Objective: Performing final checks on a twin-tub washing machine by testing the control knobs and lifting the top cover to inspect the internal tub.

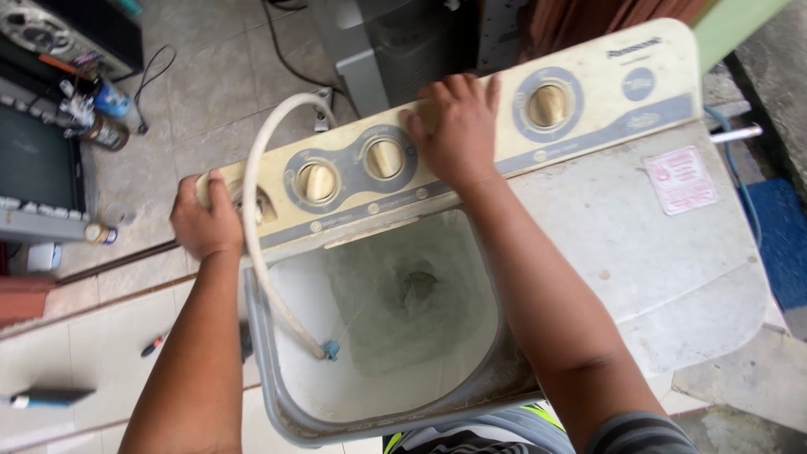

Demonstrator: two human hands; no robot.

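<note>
Forearms lead us to our left hand [204, 225] clamped round the end of the control panel [471, 126] and our right hand [458, 126] spread flat along it, firm holds on a likely heavy, stiff twin-tub washing machine [672, 277].

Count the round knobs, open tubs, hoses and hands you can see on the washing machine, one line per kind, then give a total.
Knobs: 3
Open tub: 1
Hose: 1
Hands, left hand and right hand: 2
Total: 7
</note>
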